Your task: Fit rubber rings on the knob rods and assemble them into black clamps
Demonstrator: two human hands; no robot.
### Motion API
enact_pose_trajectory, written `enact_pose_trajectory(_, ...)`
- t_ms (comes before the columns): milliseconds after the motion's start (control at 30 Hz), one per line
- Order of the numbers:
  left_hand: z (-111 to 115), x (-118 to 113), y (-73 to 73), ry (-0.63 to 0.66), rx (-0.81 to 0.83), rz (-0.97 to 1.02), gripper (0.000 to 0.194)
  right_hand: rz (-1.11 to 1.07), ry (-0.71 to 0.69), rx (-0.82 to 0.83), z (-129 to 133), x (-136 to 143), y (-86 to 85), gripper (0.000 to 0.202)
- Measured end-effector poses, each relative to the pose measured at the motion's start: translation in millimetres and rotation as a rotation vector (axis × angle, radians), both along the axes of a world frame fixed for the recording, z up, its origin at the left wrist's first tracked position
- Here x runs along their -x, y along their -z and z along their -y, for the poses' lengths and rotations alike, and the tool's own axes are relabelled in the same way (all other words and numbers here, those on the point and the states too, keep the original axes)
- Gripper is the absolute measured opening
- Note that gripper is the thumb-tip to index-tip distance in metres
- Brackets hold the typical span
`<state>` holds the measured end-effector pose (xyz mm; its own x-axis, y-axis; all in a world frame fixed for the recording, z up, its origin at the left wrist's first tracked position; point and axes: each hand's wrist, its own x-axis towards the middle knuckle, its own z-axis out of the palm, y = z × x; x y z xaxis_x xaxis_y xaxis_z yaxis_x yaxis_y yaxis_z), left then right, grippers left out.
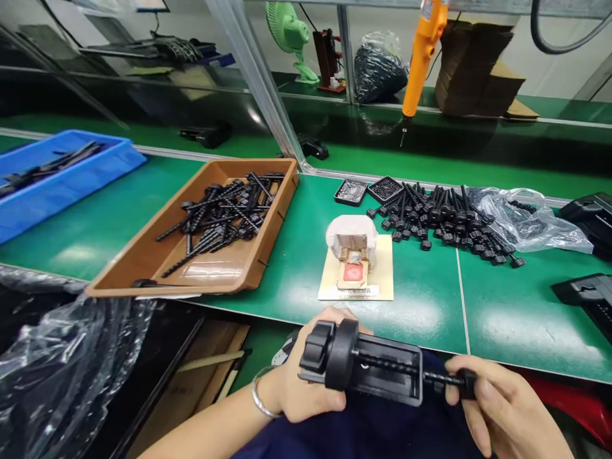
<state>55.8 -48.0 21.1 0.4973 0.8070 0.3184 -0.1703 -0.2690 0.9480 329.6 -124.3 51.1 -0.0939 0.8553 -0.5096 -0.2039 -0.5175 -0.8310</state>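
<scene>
My left hand [306,376] is wrapped round a black plastic clamp-like assembly [382,370], held in front of my body below the table's front edge. A long black threaded screw [392,362] runs along the inside of its rectangular frame and sticks out at the right end. On that end is a black knob [467,382], which the thumb and fingers of my right hand [502,401] pinch. Beyond my hands a white fixture [351,233] with a red pad stands on a pale board [382,274].
A brown tray [229,280] of black screws sits left, with a blue bin [95,178] beyond it. Loose knobbed screws [444,213], two small dishes [351,191] and a plastic bag [530,223] lie right. An orange electric screwdriver [421,64] hangs above. Black parts [586,290] rest at the right edge.
</scene>
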Motion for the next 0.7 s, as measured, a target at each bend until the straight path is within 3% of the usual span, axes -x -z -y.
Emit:
enact_pose_trajectory(100, -3.6, 0.2, -3.9, -0.006, -0.121, -0.028, 0.052, -0.074, -0.018, 0.019, -1.2, 0.2, 12.5, 0.053)
enact_pose_trajectory(167, -6.2, 1.0, -4.3, -0.001, -0.115, -0.05, 0.051, -0.01, -0.091, -0.09, -1.2, -2.1, 18.2, 0.045)
enact_pose_trajectory(267, -10.5, 4.5, -1.4, 0.008, -0.073, -0.102, 0.049, 0.314, -0.177, -0.52, -5.1, -6.0, 19.2, 0.018)
enact_pose_trajectory(333, -12.3, 8.6, 2.5, 0.01, -0.056, -0.136, 0.05, 0.53, -0.224, -0.859, -10.2, -6.7, 16.4, 0.031)
enact_pose_trajectory(400, -12.3, 13.4, 6.7, 0.011, -0.013, -0.159, 0.051, 0.662, -0.263, -1.026, -14.9, -4.7, 14.2, 0.036)
enact_pose_trajectory(600, -5.3, 26.5, 15.5, -0.034, 0.095, -0.129, 0.051, 0.664, -0.312, -0.825, -20.2, 10.5, 18.6, 0.024)
enact_pose_trajectory(700, -3.3, 30.1, 18.0, -0.014, 0.181, -0.073, 0.051, 0.769, -0.359, -0.886, -23.8, 15.2, 13.6, 0.029)
